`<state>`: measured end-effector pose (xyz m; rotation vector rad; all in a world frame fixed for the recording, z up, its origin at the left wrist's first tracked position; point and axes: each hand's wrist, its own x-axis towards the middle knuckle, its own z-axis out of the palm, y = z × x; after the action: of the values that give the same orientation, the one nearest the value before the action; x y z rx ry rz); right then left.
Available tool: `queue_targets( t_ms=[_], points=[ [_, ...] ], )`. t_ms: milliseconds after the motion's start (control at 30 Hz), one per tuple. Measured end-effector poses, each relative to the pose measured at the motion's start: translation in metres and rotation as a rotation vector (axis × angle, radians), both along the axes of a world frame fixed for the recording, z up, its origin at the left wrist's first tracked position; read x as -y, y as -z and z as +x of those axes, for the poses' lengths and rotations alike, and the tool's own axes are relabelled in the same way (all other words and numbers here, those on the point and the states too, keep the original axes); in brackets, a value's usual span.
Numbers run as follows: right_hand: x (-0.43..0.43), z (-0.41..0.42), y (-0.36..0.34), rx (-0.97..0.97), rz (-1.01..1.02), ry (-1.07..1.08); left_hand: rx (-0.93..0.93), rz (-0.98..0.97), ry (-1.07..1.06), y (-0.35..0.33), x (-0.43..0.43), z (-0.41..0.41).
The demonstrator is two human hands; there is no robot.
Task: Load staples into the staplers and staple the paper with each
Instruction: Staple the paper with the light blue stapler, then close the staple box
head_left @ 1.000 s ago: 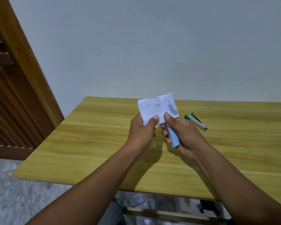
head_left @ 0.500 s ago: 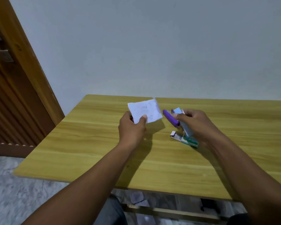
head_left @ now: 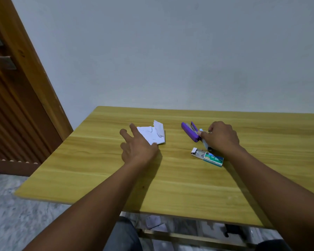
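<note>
The white folded paper (head_left: 153, 134) lies on the wooden table (head_left: 170, 178). My left hand (head_left: 137, 144) hovers at its left edge with fingers spread, holding nothing. A purple stapler (head_left: 189, 131) lies to the right of the paper. My right hand (head_left: 220, 137) grips the light blue stapler (head_left: 205, 142) just beside the purple one, low over the table; most of the blue stapler is hidden under my fingers. A green and white staple box (head_left: 208, 157) lies half open in front of my right hand.
A wooden door and frame (head_left: 16, 96) stand at the left, and a pale wall (head_left: 170, 51) runs behind the table. Under the table show a metal frame bar (head_left: 188, 236) and a marbled floor (head_left: 16, 223).
My left hand has lowered the paper onto the table and let go of it. My right hand has carried the blue stapler down beside the purple one.
</note>
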<state>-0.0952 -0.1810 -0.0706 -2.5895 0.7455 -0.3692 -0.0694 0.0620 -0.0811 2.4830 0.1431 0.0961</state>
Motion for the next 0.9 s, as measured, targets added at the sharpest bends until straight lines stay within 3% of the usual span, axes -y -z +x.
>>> queue_targets(
  t_ms=[133,233,333,400,667,900],
  points=[
    [0.001,-0.008,-0.004,0.080,-0.060,-0.035,0.269,0.140,0.094,0.003,0.002,-0.012],
    [-0.002,-0.031,-0.009,0.095,-0.064,-0.200,0.466,0.105,0.407,0.003,0.012,-0.022],
    [-0.008,-0.059,-0.007,-0.068,-0.099,-0.381,0.440,0.087,0.720,0.009,0.028,-0.035],
    [-0.008,-0.072,0.000,-0.081,-0.152,-0.425,0.392,0.072,0.817,0.015,0.037,-0.040],
    [-0.010,-0.091,0.010,0.038,-0.128,-0.469,0.333,0.051,0.867,0.019,0.034,-0.038],
    [-0.021,-0.098,0.026,0.178,-0.074,-0.585,0.283,-0.180,0.788,0.025,0.011,-0.042]
  ],
)
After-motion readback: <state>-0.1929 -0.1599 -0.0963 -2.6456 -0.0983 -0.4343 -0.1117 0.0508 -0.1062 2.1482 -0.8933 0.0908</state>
